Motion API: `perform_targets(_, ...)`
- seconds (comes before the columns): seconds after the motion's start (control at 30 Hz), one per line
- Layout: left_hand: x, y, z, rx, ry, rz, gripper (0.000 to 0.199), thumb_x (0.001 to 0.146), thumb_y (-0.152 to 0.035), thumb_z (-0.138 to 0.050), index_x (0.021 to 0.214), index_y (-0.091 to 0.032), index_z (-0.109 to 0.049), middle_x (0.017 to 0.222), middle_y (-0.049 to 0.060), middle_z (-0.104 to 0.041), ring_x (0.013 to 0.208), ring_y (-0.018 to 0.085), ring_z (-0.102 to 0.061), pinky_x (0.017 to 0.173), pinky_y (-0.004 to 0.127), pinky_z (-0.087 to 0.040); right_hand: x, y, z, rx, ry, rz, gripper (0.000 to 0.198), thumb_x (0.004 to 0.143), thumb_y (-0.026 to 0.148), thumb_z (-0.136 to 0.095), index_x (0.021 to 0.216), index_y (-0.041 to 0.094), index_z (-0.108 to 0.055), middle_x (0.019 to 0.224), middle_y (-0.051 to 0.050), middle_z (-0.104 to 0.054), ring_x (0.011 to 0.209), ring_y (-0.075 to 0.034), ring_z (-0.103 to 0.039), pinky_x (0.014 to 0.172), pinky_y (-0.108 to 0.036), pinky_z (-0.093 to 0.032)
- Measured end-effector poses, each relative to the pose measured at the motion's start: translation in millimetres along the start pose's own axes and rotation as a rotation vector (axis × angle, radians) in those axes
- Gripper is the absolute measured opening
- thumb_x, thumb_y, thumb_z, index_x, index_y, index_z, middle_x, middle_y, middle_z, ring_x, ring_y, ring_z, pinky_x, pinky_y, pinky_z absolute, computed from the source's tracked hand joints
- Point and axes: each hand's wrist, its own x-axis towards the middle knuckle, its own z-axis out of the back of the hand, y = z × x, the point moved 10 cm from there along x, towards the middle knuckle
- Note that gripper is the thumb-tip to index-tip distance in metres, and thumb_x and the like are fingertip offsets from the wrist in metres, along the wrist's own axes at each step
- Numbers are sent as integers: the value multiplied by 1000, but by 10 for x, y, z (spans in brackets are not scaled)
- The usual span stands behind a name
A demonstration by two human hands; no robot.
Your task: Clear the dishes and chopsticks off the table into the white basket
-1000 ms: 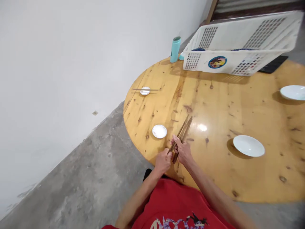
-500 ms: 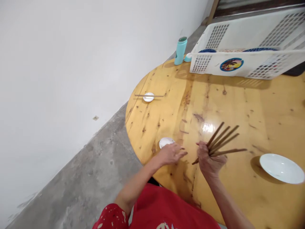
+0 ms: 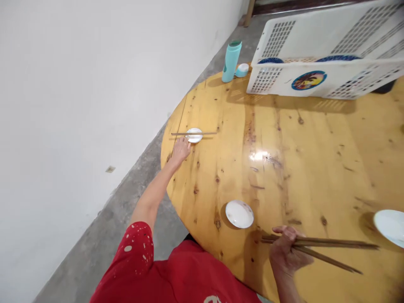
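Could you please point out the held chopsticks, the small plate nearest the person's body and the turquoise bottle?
Held chopsticks [image 3: 328,243]: head view, on the shaft of the upper sticks.
Small plate [image 3: 239,214]: head view, middle of its inner surface.
Turquoise bottle [image 3: 231,63]: head view, middle of its side.

Turquoise bottle upright beside cap; white basket right.
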Motion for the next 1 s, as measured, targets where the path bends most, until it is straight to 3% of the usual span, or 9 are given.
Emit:
perform_targets(0.1, 395, -36, -50, 81, 5, -64, 38, 103, -13, -37, 134, -9, -57, 131, 20, -60, 122, 28, -55, 104, 38, -41, -98, 74, 136, -80, -134, 45, 41, 95, 46, -48, 63, 23, -57, 64, -8, -61, 67, -26, -64, 76, -45, -57)
perform_targets(0.23, 785, -115, -200, 140, 29, -110, 35, 98, -10, -42, 123, -7, -66, 130, 21, -59, 124, 32, -52, 102, 41, -42, -182, 167, 198, -95, -158, -13, 42, 95, 50, -51, 62, 25, -54, 59, -6, -57, 57, -24, -61, 60, -41, -57)
perform_targets(0.43, 878, -268, -145, 104, 19, -181, 32, 99, -13, -41, 113, -10, -69, 125, 23, -62, 125, 33, -52, 103, 46, -42, -197, 357, 160, 152, -223, -211, 39, 86, 51, -69, 65, 24, -51, 54, 1, -47, 46, -14, -45, 41, -29, -40)
perform_targets(0.5, 686, -471, -64, 18, -10, -228, 29, 101, -19, -41, 111, -9, -67, 122, 23, -64, 121, 33, -55, 103, 46, -43, -189, 392, 14, 241, -197, -332, 38, 78, 50, -78, 68, 22, -55, 53, 4, -43, 44, -10, -39, 37, -25, -32)
perform_targets(0.6, 177, -884, -108, -257, 74, -270, 27, 102, -26, -40, 98, -15, -65, 101, 15, -70, 99, 27, -65, 91, 38, -49, -111, 550, -473, 321, 95, -431, 46, 77, 54, -78, 61, 21, -49, 50, 5, -38, 43, -7, -33, 37, -22, -25)
perform_targets(0.7, -585, -1376, -364, -714, 369, -273, 30, 102, -32, -37, 89, -20, -61, 70, 2, -64, 68, 17, -63, 72, 28, -50, 25, 729, -798, 398, 239, -447, 47, 72, 59, -78, 65, 20, -55, 51, 6, -40, 44, -6, -31, 38, -21, -23)
perform_targets(0.77, -1139, -1703, -515, -1003, 560, -229, 31, 101, -40, -39, 90, -20, -61, 66, -1, -60, 61, 15, -60, 65, 25, -49, 89, 817, -937, 444, 300, -460, 47, 69, 61, -80, 74, 18, -62, 50, 7, -39, 42, -5, -29, 37, -21, -22)
perform_targets(0.87, -1749, -2073, -682, -1303, 698, -64, 39, 100, -53, -43, 103, -19, -62, 66, -1, -57, 59, 14, -57, 59, 25, -48, 118, 892, -1005, 436, 354, -456, 48, 67, 61, -81, 81, 18, -66, 48, 8, -41, 39, -6, -30, 36, -21, -24)
perform_targets(1.0, -2072, -2252, -779, -1357, 630, 93, 45, 104, -52, -34, 122, -20, -60, 83, 5, -64, 75, 17, -62, 69, 28, -53, 126, 843, -882, 313, 313, -422, 43, 63, 52, -83, 83, 18, -68, 57, 2, -58, 45, -11, -48, 41, -23, -38)
